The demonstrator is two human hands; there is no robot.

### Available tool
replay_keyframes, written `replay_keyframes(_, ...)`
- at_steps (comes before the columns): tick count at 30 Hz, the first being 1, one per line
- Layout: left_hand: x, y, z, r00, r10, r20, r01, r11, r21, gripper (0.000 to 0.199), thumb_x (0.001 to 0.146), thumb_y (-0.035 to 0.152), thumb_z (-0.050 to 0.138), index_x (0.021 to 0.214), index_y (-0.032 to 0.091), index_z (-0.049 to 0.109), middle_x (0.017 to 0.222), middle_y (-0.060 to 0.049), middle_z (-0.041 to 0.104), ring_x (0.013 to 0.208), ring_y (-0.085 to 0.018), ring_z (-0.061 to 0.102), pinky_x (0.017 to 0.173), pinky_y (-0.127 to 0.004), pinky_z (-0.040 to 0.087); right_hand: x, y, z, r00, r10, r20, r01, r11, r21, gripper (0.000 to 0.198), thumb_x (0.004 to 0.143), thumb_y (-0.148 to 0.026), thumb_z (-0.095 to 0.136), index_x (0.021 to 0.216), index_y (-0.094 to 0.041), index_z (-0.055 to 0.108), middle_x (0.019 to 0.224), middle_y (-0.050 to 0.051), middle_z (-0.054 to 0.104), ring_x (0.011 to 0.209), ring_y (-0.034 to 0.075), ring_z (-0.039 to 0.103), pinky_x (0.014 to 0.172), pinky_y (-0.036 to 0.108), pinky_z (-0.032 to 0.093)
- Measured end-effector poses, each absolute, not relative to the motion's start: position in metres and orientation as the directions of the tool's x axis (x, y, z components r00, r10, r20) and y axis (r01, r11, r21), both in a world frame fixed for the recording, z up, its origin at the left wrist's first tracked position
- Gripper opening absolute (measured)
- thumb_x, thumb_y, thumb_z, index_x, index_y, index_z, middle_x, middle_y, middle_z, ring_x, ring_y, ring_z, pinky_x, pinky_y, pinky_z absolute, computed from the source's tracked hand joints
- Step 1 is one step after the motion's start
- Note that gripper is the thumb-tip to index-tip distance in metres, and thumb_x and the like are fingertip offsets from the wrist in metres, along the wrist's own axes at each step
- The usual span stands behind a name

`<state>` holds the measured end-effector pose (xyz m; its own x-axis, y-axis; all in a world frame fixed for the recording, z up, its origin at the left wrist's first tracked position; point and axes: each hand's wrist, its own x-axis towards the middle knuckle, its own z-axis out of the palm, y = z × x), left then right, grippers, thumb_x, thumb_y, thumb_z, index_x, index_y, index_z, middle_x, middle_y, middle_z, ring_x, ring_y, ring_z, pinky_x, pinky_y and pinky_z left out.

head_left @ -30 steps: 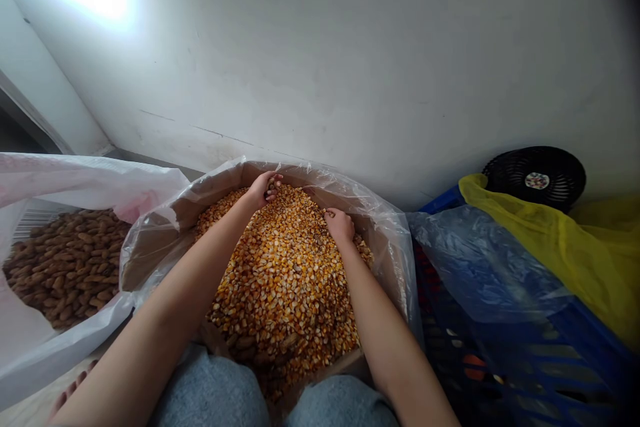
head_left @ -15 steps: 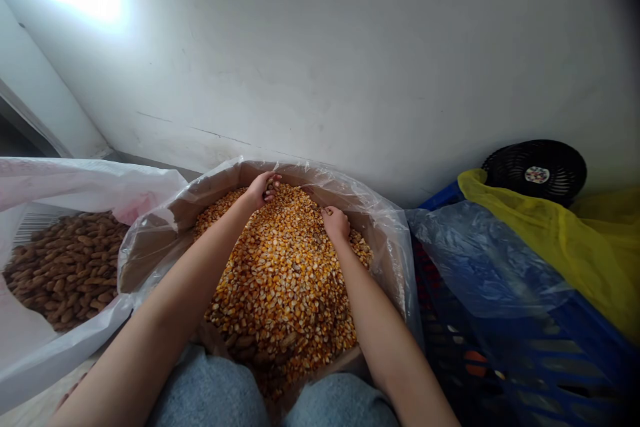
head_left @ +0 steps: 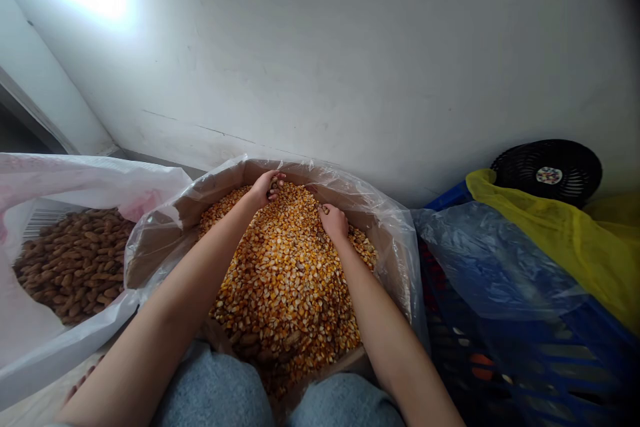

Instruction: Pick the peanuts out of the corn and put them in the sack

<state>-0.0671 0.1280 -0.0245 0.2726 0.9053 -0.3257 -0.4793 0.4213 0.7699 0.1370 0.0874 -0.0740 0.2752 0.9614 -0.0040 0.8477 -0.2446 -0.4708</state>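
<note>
Shelled corn kernels (head_left: 285, 260) fill a cardboard box (head_left: 155, 250) lined with a clear plastic liner (head_left: 403, 240), heaped highest toward its far edge; over that far edge's side of the heap, a little left of the middle, the left hand (head_left: 266, 189) has its grip curled around a few peanut pods (head_left: 273, 185), fingertips turned inward; the right hand (head_left: 335, 221), nearer the box's right edge and just above the kernels, pinches a small brown piece (head_left: 326, 211) between thumb and forefinger (it looks like a peanut, though most of it is hidden); more unshelled peanuts (head_left: 250, 345) lie in shadow along the box's near edge, by the knees of the blue jeans (head_left: 220, 383); touching the box's left edge, an open white sack (head_left: 95, 170) holds a heap of peanuts in the shell (head_left: 80, 260); beside the right edge stands a blue plastic crate (head_left: 600, 323), partly covered by a clear plastic bag (head_left: 500, 263) and yellow netting (head_left: 565, 223), with a black fan (head_left: 523, 177) at its far edge against the white wall (head_left: 350, 60).
</note>
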Motion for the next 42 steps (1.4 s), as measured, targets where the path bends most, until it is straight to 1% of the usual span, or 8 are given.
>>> replay_keyframes(6, -0.066, 0.129, -0.028, 0.267, 0.904, -0.334, -0.452, 0.423, 0.785, 0.016, 0.076, 0.026, 0.04, 0.072, 0.014, 0.049, 0.048, 0.004, 0.043, 0.026, -0.002, 0.023, 0.026, -0.016, 0.009, 0.135, 0.09, -0.078, 0.273, 0.962, 0.005, 0.842, -0.236, -0.486, 0.031, 0.074, -0.038, 0.05, 0.098, -0.022, 0.061, 0.095, 0.011, 0.062, 0.091, 0.023, 0.055, 0.074, 0.03, 0.039)
replay_keyframes(12, -0.067, 0.129, -0.029, 0.255, 0.908, -0.332, -0.396, 0.412, 0.821, 0.017, 0.076, 0.027, 0.04, 0.072, 0.014, 0.049, 0.048, 0.004, 0.043, 0.026, -0.002, 0.023, 0.026, -0.016, 0.01, 0.135, 0.093, -0.077, 0.345, 0.939, 0.002, 0.729, -0.266, -0.631, 0.027, 0.07, -0.037, 0.055, 0.089, -0.019, 0.063, 0.088, 0.011, 0.063, 0.088, 0.024, 0.055, 0.072, 0.029, 0.039)
replay_keyframes(17, -0.058, 0.126, -0.028, 0.228, 0.934, -0.273, -0.313, 0.336, 0.888, 0.01, 0.071, 0.023, 0.05, 0.073, 0.013, 0.053, 0.049, 0.002, 0.047, 0.027, -0.003, 0.025, 0.026, -0.016, 0.011, 0.139, 0.099, -0.072, 0.399, 0.916, -0.052, 0.501, -0.265, -0.824, 0.035, 0.07, -0.044, 0.051, 0.084, -0.014, 0.062, 0.073, 0.008, 0.062, 0.063, 0.017, 0.055, 0.052, 0.023, 0.038)
replay_keyframes(20, -0.046, 0.121, -0.024, 0.229, 0.949, -0.218, -0.278, 0.278, 0.919, 0.01, 0.069, 0.022, 0.054, 0.074, 0.014, 0.055, 0.049, 0.002, 0.047, 0.028, -0.002, 0.026, 0.026, -0.016, 0.012, 0.139, 0.1, -0.07, 0.417, 0.901, -0.121, 0.319, -0.269, -0.909, 0.035, 0.071, -0.043, 0.049, 0.084, -0.013, 0.061, 0.062, 0.003, 0.058, 0.043, 0.009, 0.043, 0.039, 0.02, 0.032)
replay_keyframes(24, -0.031, 0.112, -0.019, 0.268, 0.954, -0.137, -0.189, 0.192, 0.963, 0.011, 0.071, 0.025, 0.052, 0.072, 0.014, 0.055, 0.05, 0.002, 0.046, 0.028, -0.002, 0.026, 0.027, -0.017, 0.014, 0.139, 0.097, -0.068, 0.419, 0.882, -0.217, 0.102, -0.283, -0.954, 0.025, 0.067, -0.037, 0.055, 0.076, -0.014, 0.058, 0.052, -0.002, 0.05, 0.035, 0.006, 0.032, 0.032, 0.019, 0.024)
replay_keyframes(32, -0.028, 0.108, -0.029, 0.256, 0.955, -0.152, 0.061, 0.141, 0.988, 0.02, 0.069, 0.033, 0.057, 0.062, 0.015, 0.054, 0.045, 0.002, 0.044, 0.026, -0.003, 0.028, 0.026, -0.017, 0.015, 0.135, 0.091, -0.059, 0.142, 0.929, -0.341, -0.16, -0.319, -0.934, 0.021, 0.062, -0.033, 0.062, 0.073, -0.016, 0.057, 0.057, -0.004, 0.05, 0.036, 0.004, 0.035, 0.03, 0.016, 0.019)
replay_keyframes(37, -0.023, 0.102, -0.029, 0.307, 0.933, -0.187, 0.185, 0.134, 0.973, 0.031, 0.072, 0.047, 0.049, 0.075, 0.016, 0.056, 0.044, 0.002, 0.043, 0.026, -0.006, 0.029, 0.026, -0.018, 0.017, 0.127, 0.088, -0.047, -0.042, 0.945, -0.325, -0.197, -0.326, -0.925, 0.024, 0.059, -0.033, 0.065, 0.074, -0.016, 0.059, 0.059, -0.004, 0.052, 0.037, 0.003, 0.038, 0.03, 0.014, 0.016)
replay_keyframes(42, -0.018, 0.101, -0.029, 0.284, 0.949, -0.139, 0.281, 0.056, 0.958, 0.021, 0.072, 0.036, 0.052, 0.069, 0.015, 0.054, 0.047, 0.002, 0.043, 0.028, -0.005, 0.03, 0.028, -0.018, 0.02, 0.12, 0.088, -0.044, -0.087, 0.945, -0.316, -0.185, -0.327, -0.927, 0.028, 0.057, -0.033, 0.067, 0.077, -0.015, 0.061, 0.058, -0.004, 0.051, 0.036, 0.003, 0.038, 0.03, 0.014, 0.015)
